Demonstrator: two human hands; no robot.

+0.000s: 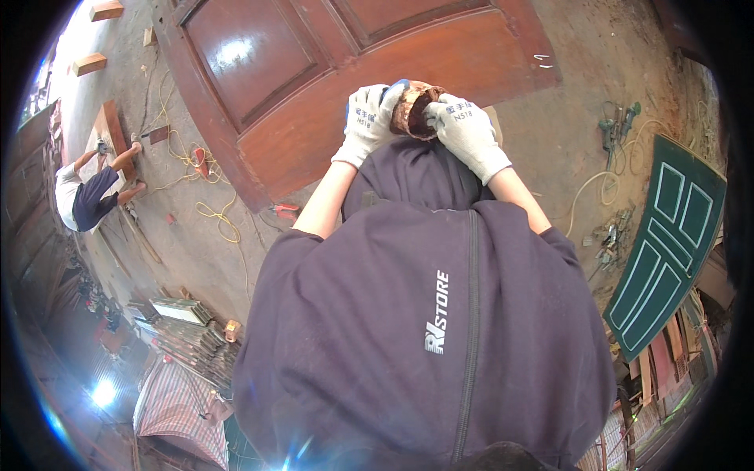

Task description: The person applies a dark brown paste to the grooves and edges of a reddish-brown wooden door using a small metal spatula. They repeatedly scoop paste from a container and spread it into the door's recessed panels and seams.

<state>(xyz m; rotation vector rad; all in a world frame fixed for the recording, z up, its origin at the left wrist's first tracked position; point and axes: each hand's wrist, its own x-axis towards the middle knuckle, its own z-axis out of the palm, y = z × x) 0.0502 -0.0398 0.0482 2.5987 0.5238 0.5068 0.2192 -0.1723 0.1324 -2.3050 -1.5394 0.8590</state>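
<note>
In white work gloves, both my hands are raised in front of me around a round, reddish-brown stained container point(409, 111) with a ragged rim and a dark brown inside. My left hand point(369, 118) grips its left side, the fingers wrapped round the wall. At the open mouth, my right hand point(465, 129) has its fingers bent over the right rim; the fingertips are partly hidden there, so anything else between them does not show. Just beyond the container lies a large reddish-brown panelled wooden door point(314, 137).
A dark green panel door point(667, 243) leans at the right, near power tools point(616, 125) and a hose. Yellow cords point(224, 220) trail across the left floor. Farther left, a co-worker point(90, 188) bends over a wooden board point(110, 133). Stacked slats point(192, 337) lie lower left.
</note>
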